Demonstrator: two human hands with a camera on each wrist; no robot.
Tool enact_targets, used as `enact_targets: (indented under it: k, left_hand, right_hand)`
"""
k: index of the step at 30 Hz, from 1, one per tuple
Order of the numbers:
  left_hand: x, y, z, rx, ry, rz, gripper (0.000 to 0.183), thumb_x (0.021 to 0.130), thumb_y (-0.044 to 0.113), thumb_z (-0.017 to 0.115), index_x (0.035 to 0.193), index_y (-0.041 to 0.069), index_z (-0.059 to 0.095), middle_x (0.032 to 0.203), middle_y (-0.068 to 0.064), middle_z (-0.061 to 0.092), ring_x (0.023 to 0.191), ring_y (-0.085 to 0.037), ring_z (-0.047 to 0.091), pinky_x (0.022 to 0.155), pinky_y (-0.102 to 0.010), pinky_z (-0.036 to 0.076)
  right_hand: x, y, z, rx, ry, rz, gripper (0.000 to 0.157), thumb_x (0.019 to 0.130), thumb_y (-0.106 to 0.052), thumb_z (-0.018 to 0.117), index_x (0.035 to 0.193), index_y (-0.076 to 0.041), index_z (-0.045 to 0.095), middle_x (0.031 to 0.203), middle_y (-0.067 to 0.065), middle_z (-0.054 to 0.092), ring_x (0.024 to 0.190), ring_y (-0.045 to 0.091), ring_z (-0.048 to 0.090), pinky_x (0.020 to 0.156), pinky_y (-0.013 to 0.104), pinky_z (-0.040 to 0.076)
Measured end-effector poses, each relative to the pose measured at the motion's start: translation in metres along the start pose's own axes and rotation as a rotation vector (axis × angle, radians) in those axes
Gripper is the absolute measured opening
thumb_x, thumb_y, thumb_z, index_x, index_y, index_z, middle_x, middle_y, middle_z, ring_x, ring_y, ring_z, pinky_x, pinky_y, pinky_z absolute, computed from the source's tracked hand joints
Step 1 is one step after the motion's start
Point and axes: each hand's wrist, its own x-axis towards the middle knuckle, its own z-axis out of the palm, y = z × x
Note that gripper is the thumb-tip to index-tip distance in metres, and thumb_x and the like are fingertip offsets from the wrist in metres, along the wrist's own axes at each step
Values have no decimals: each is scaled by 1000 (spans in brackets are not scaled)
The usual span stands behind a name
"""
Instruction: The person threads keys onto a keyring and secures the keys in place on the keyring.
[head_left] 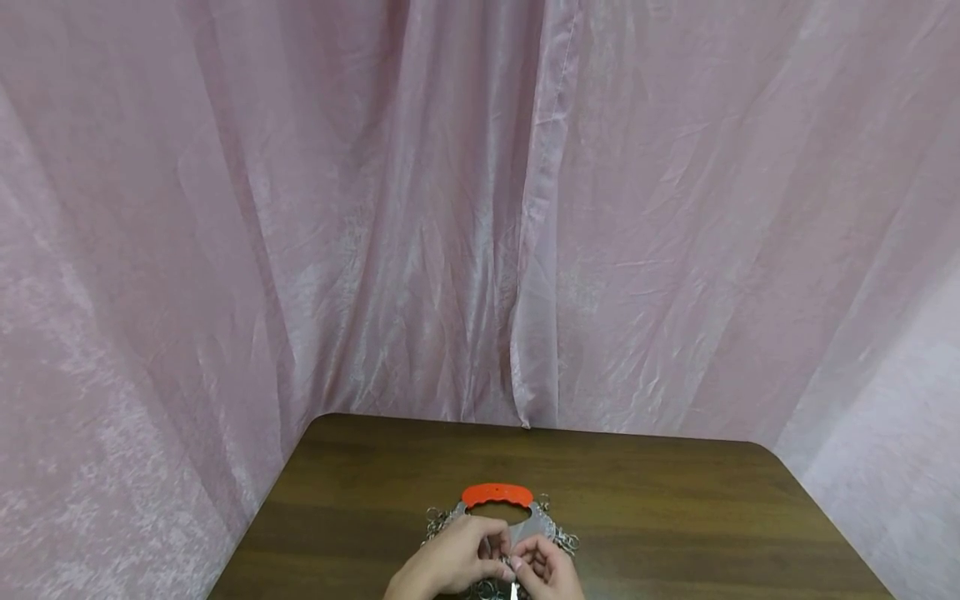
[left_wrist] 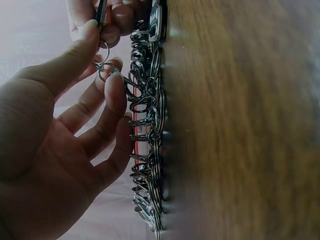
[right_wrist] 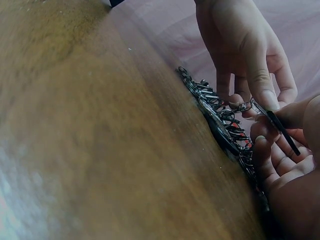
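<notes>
Low in the head view, both hands meet over a grey metal plate with a red handle (head_left: 497, 494); metal rings and clasps (head_left: 566, 542) hang along its edges. My left hand (head_left: 457, 557) pinches a small split ring (left_wrist: 104, 67) between thumb and fingers. From the other side, my right hand (head_left: 549, 570) grips a thin, flat strip (right_wrist: 285, 134), dark in the wrist views and joined to that ring; I cannot tell what it is. Both hands' fingertips almost touch at the ring. The plate's near part is hidden under the hands.
A brown wooden table (head_left: 675, 517) with rounded far corners carries the plate. Pink curtains (head_left: 450, 208) hang behind it and on both sides. More rings and clasps (left_wrist: 150, 135) lie in a dense row close beside the left fingers.
</notes>
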Motion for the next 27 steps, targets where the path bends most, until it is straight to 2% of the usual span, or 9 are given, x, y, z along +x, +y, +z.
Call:
enact_targets:
  k: [3, 11, 19, 27]
  left_hand:
    - [0, -1, 0, -28, -5, -9, 21, 88, 23, 88, 91, 23, 67, 79, 18, 61, 68, 2, 57, 63, -21, 50]
    - [1, -3, -1, -103, -32, -41, 22, 87, 18, 89, 95, 23, 69, 80, 16, 63, 70, -1, 60, 65, -23, 52]
    - [2, -3, -2, -99, -34, -34, 21, 87, 19, 89, 93, 24, 69, 81, 17, 63, 70, -1, 60, 65, -23, 53]
    - [-1, 0, -1, -69, -14, -25, 22, 86, 19, 90, 90, 22, 68, 80, 17, 61, 69, 0, 58, 64, -22, 51]
  right_hand:
    - [0, 0, 0, 18, -2, 18, 20, 101, -4, 66, 106, 14, 60, 84, -6, 64, 73, 3, 62, 66, 21, 52]
    - [0, 0, 3, 34, 33, -20, 17, 100, 0, 65, 106, 15, 58, 83, -6, 64, 70, 3, 61, 64, 21, 53]
    - [0, -1, 2, 43, 38, -6, 20, 100, -2, 66, 106, 14, 57, 83, -5, 65, 71, 4, 62, 64, 22, 53]
    - [0, -1, 1, 21, 17, 54, 22, 101, -7, 67, 107, 12, 59, 84, -5, 63, 70, 4, 60, 65, 22, 53]
